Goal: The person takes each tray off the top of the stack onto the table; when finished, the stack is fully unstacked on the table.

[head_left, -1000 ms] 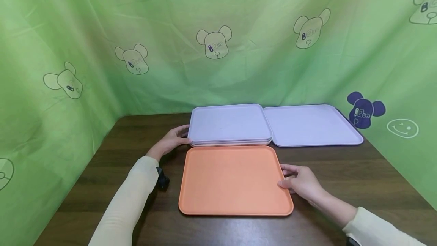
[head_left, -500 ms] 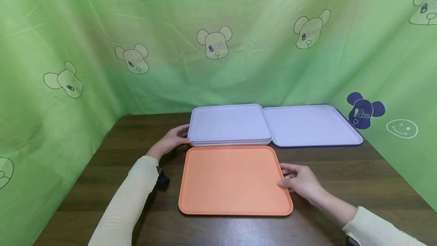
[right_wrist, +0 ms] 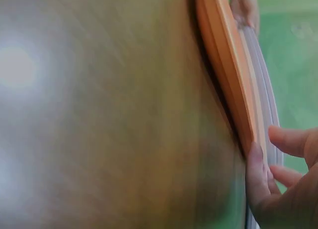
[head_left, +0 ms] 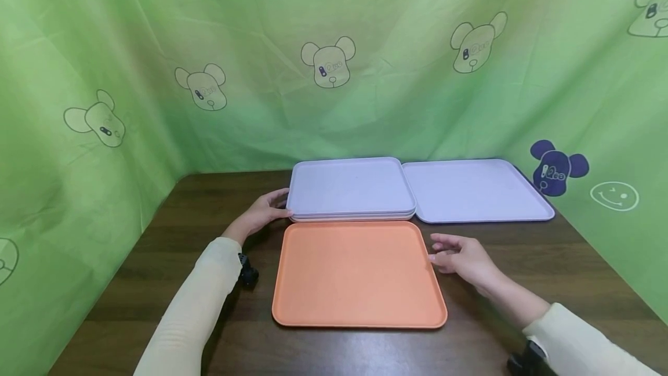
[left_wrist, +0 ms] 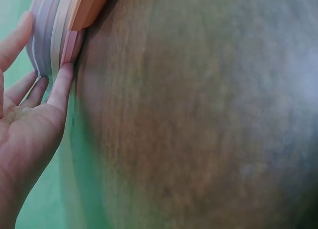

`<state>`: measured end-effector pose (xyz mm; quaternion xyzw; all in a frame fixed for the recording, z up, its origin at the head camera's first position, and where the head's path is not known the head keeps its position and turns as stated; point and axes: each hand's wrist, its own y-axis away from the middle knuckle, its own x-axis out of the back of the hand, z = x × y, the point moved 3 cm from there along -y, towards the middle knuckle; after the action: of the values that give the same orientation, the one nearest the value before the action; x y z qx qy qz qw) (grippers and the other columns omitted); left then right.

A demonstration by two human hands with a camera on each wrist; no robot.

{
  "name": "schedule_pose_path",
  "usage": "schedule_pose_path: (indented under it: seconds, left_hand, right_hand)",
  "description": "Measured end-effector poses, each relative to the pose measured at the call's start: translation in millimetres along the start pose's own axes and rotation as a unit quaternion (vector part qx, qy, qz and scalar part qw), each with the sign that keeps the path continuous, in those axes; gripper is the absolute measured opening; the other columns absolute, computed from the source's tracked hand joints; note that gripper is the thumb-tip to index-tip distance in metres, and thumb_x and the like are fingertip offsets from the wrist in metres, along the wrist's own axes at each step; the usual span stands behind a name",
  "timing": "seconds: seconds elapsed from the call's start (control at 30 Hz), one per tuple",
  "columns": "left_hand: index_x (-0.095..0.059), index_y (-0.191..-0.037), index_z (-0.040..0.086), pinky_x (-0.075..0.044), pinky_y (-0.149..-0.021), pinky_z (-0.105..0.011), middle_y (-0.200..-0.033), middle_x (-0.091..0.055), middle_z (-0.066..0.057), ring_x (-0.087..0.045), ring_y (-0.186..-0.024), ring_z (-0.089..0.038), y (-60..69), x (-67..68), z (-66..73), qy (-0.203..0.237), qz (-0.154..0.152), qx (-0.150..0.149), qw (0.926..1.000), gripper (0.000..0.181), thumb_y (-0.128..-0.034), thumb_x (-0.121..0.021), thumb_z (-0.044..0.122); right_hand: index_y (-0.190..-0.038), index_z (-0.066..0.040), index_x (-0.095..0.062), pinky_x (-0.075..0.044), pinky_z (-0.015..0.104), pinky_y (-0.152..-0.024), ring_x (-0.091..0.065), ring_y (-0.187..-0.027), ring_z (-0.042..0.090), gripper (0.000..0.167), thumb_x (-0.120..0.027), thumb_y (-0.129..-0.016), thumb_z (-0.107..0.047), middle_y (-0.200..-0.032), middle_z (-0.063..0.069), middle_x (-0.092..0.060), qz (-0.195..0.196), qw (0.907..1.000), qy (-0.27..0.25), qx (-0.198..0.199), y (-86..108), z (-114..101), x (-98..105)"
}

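An orange tray (head_left: 360, 277) lies flat before a stack of lilac and paler trays (head_left: 351, 187). My left hand (head_left: 258, 216) touches the stack's left edge near its front corner, fingers fairly straight. In the left wrist view, that hand (left_wrist: 35, 119) has its thumb at a pink rim, its other fingers beside the lilac rims (left_wrist: 47, 35). Beside the orange tray's right edge is my right hand (head_left: 469, 260), fingers extended and slightly bent. In the right wrist view its thumb lies at the orange rim (right_wrist: 231, 65); whether that right hand (right_wrist: 283, 189) presses it, I cannot tell.
Another lilac tray (head_left: 477, 190) lies at the back right, against the stack's right side. The brown wooden table (head_left: 553, 283) is bordered by a green curtain (head_left: 261, 115) with printed bear heads, behind and at both sides.
My right hand has let go of the orange tray's right edge and shifted slightly back along it, away from me. The left hand and the trays stay essentially in place.
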<state>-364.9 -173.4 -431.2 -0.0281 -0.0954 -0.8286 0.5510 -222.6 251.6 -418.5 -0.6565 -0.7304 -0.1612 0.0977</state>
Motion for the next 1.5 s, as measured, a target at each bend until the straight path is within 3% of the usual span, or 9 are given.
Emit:
schedule_pose_path:
  seconds: [0.57, 0.9, 1.07, 1.3, 1.5]
  left_hand:
    - [-0.028, -0.153, 0.005, -0.037, -0.106, -0.043, -0.155, -0.029, -0.015, -0.029, -0.141, -0.030, 0.7, -0.2, 0.8, -0.002, 0.007, 0.010, 0.9999, 0.076, -0.0889, -0.069, 0.002]
    - [-0.029, -0.152, 0.005, -0.038, -0.105, -0.043, -0.155, -0.030, -0.014, -0.030, -0.141, -0.030, 0.4, 0.5, -0.2, -0.005, 0.007, 0.005, 1.0000, 0.075, -0.0890, -0.069, 0.003]
    - [-0.026, -0.153, 0.004, -0.037, -0.107, -0.043, -0.156, -0.027, -0.015, -0.028, -0.141, -0.031, 1.5, 1.1, 0.6, -0.006, 0.005, 0.001, 1.0000, 0.076, -0.0895, -0.068, 0.003]
    - [-0.027, -0.153, 0.004, -0.036, -0.107, -0.043, -0.155, -0.028, -0.015, -0.029, -0.141, -0.030, 2.4, 0.6, 0.5, -0.011, 0.007, 0.000, 0.9999, 0.075, -0.0897, -0.068, 0.004]
    - [-0.027, -0.153, 0.005, -0.037, -0.106, -0.043, -0.155, -0.029, -0.014, -0.030, -0.141, -0.030, 2.4, 0.8, 0.3, -0.013, 0.010, 0.005, 0.9999, 0.075, -0.0898, -0.069, 0.004]
  right_hand:
    - [-0.136, 0.018, -0.042, -0.056, 0.026, -0.074, -0.061, -0.081, 0.001, 0.054, -0.065, -0.091, -0.001, -0.119, 0.032, -0.053, 0.002, 0.9970, -0.019, 0.075, -57.7, -20, 27]
    - [-0.140, 0.014, -0.040, -0.055, 0.026, -0.079, -0.060, -0.085, -0.003, 0.054, -0.062, -0.094, -0.003, -0.119, 0.022, -0.054, 0.021, 0.9948, -0.026, 0.096, -98.1, -34, 37]
    - [-0.141, 0.011, -0.040, -0.054, 0.022, -0.079, -0.058, -0.085, -0.006, 0.054, -0.061, -0.094, -0.005, -0.128, 0.031, -0.048, 0.030, 0.9949, -0.005, 0.096, -114.6, -39, 35]
    - [-0.141, 0.011, -0.041, -0.051, 0.016, -0.078, -0.056, -0.081, -0.008, 0.054, -0.061, -0.094, -0.006, -0.131, 0.035, -0.047, 0.040, 0.9946, 0.005, 0.095, -130.4, -41, 32]
    - [-0.144, 0.010, -0.036, -0.051, 0.020, -0.085, -0.055, -0.083, -0.006, 0.057, -0.060, -0.095, -0.008, -0.134, 0.034, -0.045, 0.024, 0.9965, 0.011, 0.080, -145.4, -40, 32]
